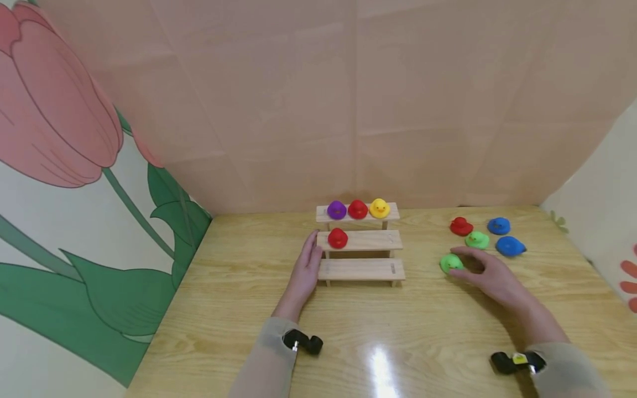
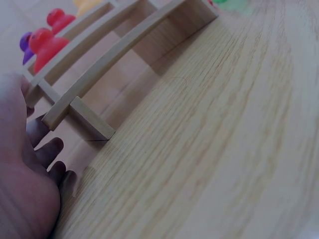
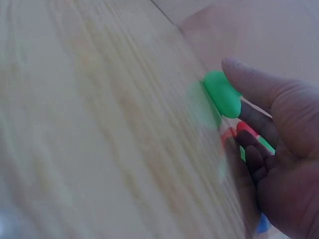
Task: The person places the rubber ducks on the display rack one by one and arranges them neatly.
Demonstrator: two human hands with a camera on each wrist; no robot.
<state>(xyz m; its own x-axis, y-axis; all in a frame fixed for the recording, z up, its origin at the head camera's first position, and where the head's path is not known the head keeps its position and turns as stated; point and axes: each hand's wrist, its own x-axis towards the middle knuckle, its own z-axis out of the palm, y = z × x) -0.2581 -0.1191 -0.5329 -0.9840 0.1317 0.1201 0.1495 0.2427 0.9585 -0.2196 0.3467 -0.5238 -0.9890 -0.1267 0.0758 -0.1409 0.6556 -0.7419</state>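
A small three-step wooden stand point(image 1: 361, 269) stands on the table. On its top step sit a purple rubber duck point(image 1: 337, 210), a red one point(image 1: 358, 209) and a yellow one point(image 1: 380, 208). Another red duck point(image 1: 338, 238) is at the left of the middle step; the lowest step is bare. My left hand point(image 1: 304, 271) rests against the stand's left end, its fingers extended along the side. With thumb and index finger my right hand point(image 1: 492, 276) pinches a green rubber duck point(image 1: 451, 263) at the table surface; its other fingers are loosely bent in the right wrist view.
Beyond my right hand lie a red duck point(image 1: 461, 226), a second green duck point(image 1: 477, 240) and two blue ducks, one point(image 1: 499, 225) behind the other point(image 1: 510, 246). A pinkish sheet point(image 1: 278, 110) hangs behind the table point(image 1: 239, 265). A flower-painted wall point(image 1: 74, 232) borders the left.
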